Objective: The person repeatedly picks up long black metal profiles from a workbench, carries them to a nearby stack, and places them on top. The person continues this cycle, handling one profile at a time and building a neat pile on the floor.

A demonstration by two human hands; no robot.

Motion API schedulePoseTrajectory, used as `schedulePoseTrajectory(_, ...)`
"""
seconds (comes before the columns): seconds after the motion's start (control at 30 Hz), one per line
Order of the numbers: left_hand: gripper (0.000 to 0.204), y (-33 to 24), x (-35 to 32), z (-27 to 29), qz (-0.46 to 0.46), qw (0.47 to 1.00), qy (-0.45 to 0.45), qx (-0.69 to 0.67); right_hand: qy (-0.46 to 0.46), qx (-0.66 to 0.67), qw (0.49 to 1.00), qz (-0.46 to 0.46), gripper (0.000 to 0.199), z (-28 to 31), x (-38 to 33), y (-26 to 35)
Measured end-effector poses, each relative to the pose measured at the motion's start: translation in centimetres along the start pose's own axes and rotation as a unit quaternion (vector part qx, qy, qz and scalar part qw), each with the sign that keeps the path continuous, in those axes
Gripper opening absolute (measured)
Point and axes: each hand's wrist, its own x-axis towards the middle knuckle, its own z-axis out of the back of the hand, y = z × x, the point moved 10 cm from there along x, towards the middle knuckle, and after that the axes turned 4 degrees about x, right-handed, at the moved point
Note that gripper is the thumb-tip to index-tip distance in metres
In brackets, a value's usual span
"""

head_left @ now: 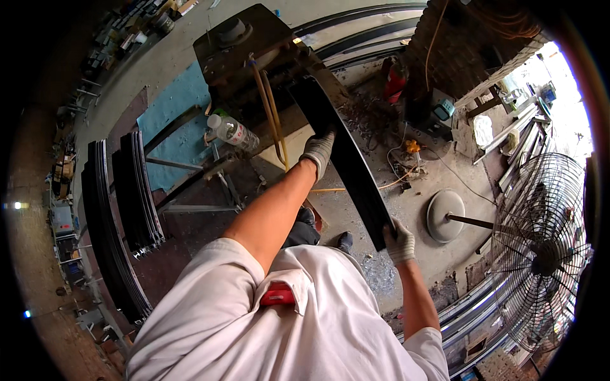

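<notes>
Well, the gloved right hand (401,242) grasps the near end of a long black profile (351,166); farther along, the left hand (318,154) grips its edge. Left of that grip is a clear bottle (235,132); beyond, a dark machine (267,44).

Blazing white at upper right, washing out detail above the pedestal fan (545,257); dim at far left, pricked by small lights (18,206); bending hard toward the edges, crisp mid-view.

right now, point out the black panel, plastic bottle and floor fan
Black panel (349,161), head view: middle of its face.
Plastic bottle (237,133), head view: its clear body.
Floor fan (545,257), head view: its central hub.
</notes>
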Motion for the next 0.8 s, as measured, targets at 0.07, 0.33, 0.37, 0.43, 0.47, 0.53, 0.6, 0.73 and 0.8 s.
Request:
schedulePoseTrajectory(0.07, 0.074, 0.2, -0.9, -0.4, 0.019, 1.000, 0.007, -0.012, 0.024, -0.017, 0.999, -0.015, 0.023, -2.4, 0.6, -3.3)
schedulePoseTrajectory(0.33, 0.082, 0.5, -0.3, -0.3, -0.029, 0.999, -0.014, 0.036, -0.012, -0.054, 0.998, -0.027, 0.029, -4.4, 1.1, -5.1)
schedulePoseTrajectory(0.37, 0.080, 0.7, -0.2, 0.4, -0.031, 0.997, -0.041, 0.052, -0.008, -0.056, 0.998, -0.019, 0.029, -4.3, 1.3, -4.4)
schedulePoseTrajectory(0.43, 0.079, 0.9, 0.1, 0.3, -0.044, 0.997, -0.030, 0.050, -0.008, -0.063, 0.998, -0.013, 0.028, -3.4, 0.9, -2.9)
schedulePoseTrajectory(0.47, 0.078, 1.1, 0.5, 0.4, -0.050, 0.997, -0.026, 0.048, -0.008, -0.066, 0.998, -0.011, 0.029, -3.3, 0.9, -2.9)
schedulePoseTrajectory(0.53, 0.073, 1.3, 1.1, 1.1, -0.071, 0.995, -0.063, 0.033, -0.009, -0.071, 0.997, -0.004, 0.029, -3.2, 0.8, -2.7)
schedulePoseTrajectory(0.6, 0.074, 1.0, 0.6, 0.7, -0.066, 0.995, -0.064, 0.044, -0.011, -0.085, 0.996, 0.001, 0.028, -2.3, 0.1, -1.7)
schedulePoseTrajectory(0.73, 0.075, 0.1, -0.6, -0.3, -0.091, 0.993, -0.053, 0.045, -0.007, -0.071, 0.997, -0.010, 0.027, -2.3, -0.1, -2.8)
schedulePoseTrajectory(0.8, 0.074, 1.4, -1.2, -1.0, -0.137, 0.989, -0.031, 0.050, -0.011, -0.072, 0.997, -0.024, 0.027, -2.5, -0.7, -5.0)
